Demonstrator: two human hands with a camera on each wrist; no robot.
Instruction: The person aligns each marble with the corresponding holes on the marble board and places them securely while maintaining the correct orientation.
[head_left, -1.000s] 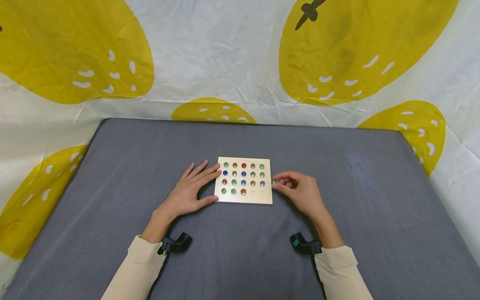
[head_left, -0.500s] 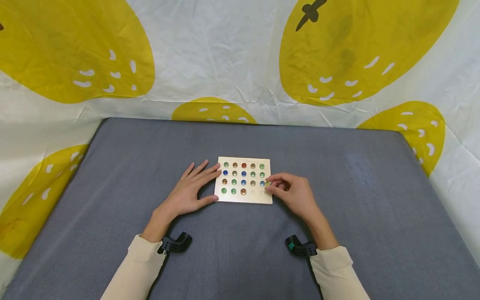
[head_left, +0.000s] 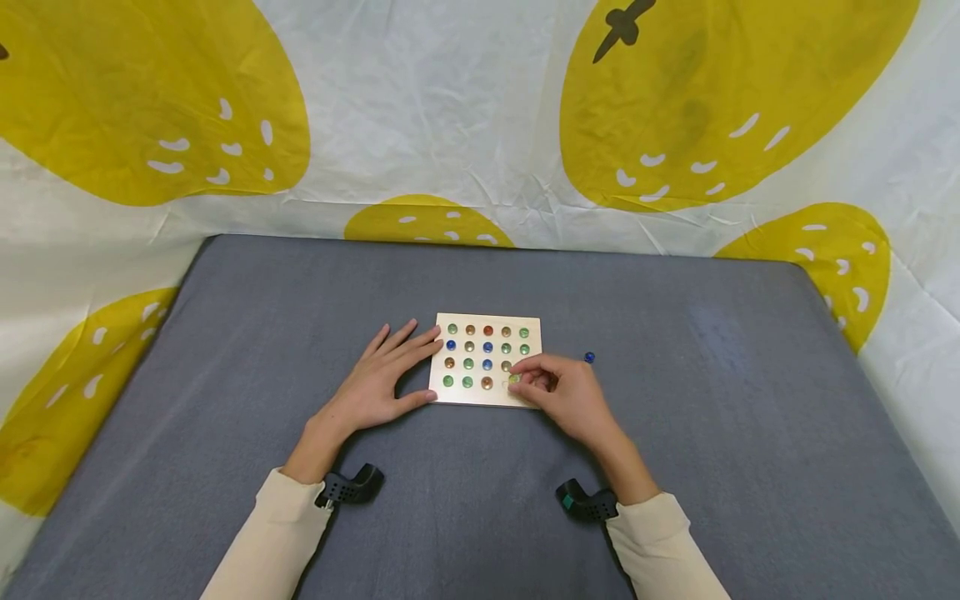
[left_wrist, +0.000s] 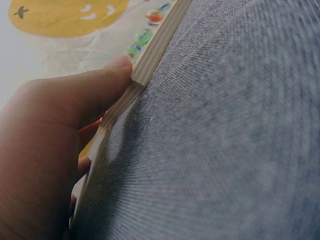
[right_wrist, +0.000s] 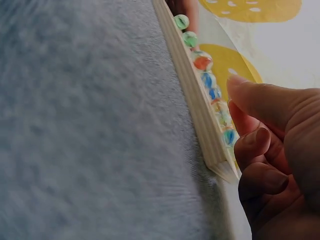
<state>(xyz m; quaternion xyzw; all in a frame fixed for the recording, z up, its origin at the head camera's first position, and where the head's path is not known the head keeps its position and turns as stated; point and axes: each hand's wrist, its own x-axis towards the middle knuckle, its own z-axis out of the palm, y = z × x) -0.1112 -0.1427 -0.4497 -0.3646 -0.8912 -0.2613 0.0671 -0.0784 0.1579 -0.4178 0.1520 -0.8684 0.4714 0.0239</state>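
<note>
A pale wooden board (head_left: 472, 397) lies on the table, with rows of coloured glass marbles in its dimples. My left hand (head_left: 375, 387) rests along its left edge, fingers spread and fairly straight; in the left wrist view the thumb (left_wrist: 107, 82) touches the board's side. Over the front right of the board, my right hand (head_left: 566, 396) pinches a yellow-green marble (head_left: 513, 379) between thumb and fingertips. That marble is hidden behind the thumb in the right wrist view. The hand covers the board's front right corner and some of the dimples there.
A blue marble (head_left: 588, 357) lies loose on the grey cloth (head_left: 712, 433), just right of my right hand. A white curtain (head_left: 450, 100) with large yellow shapes hangs behind the table and along its sides.
My right hand has moved left from beside the board to over its front right part, carrying the yellow-green marble. The loose blue marble has come into sight. My left hand has stayed put.
</note>
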